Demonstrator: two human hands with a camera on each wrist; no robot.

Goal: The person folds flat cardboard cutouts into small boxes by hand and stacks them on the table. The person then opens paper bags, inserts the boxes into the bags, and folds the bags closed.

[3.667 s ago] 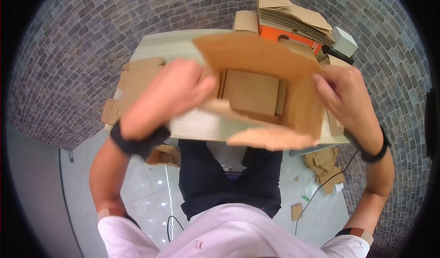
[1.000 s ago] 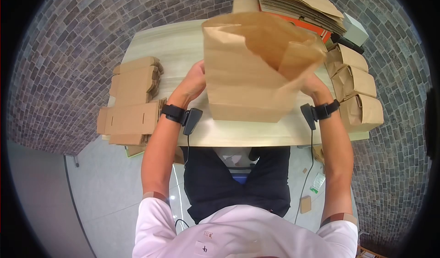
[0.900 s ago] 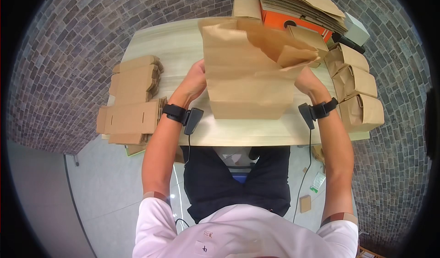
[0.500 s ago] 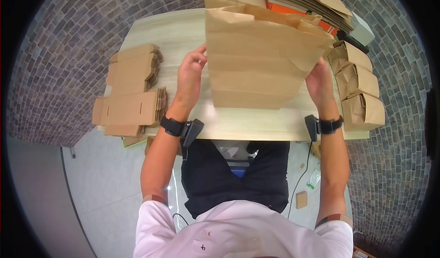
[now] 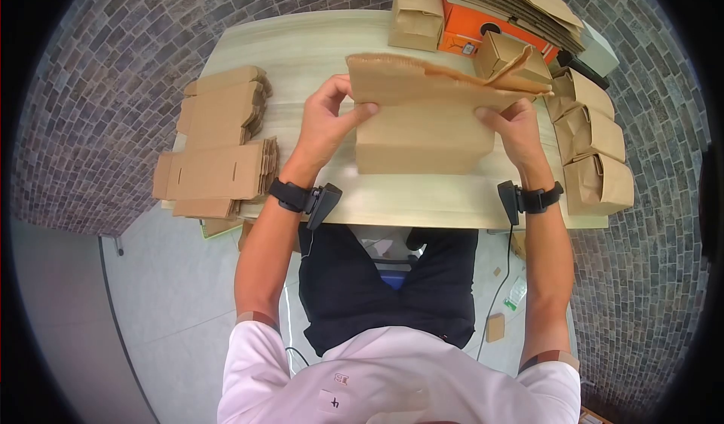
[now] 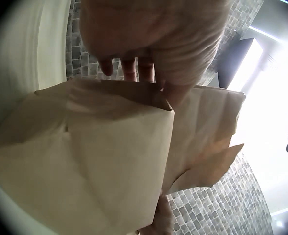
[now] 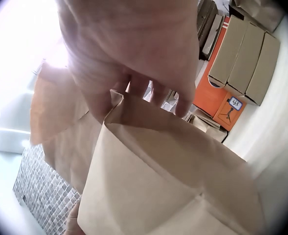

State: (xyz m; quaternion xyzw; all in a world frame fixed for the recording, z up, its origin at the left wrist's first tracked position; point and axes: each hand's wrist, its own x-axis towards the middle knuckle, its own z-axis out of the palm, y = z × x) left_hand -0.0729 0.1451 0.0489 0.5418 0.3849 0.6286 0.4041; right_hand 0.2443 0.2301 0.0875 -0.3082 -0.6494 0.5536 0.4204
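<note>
A brown paper bag (image 5: 426, 134) stands upright at the middle of the table, its upper part bent away from the body along a crease. My left hand (image 5: 326, 122) pinches the bag's left side at that crease, thumb on the front and fingers behind. On the opposite side, my right hand (image 5: 520, 131) pinches it the same way. The left wrist view shows the bag's side panel (image 6: 119, 161) folding inward below the palm. Similar side folds (image 7: 149, 181) show in the right wrist view, with fingers beyond the edge. The bag's inside is hidden.
Flat cardboard box blanks (image 5: 215, 171) are stacked at the left. Several folded paper bags (image 5: 599, 184) line the right edge. Behind them are an orange box (image 5: 461, 30), a small carton (image 5: 498, 56), a pile of flat paper bags (image 5: 520, 6) and another folded bag (image 5: 416, 17).
Earlier the bag was held wide open, a carton inside; its mouth then narrowed and its sides came together. Now its top is bent back and lower, with both thumbs on the front.
</note>
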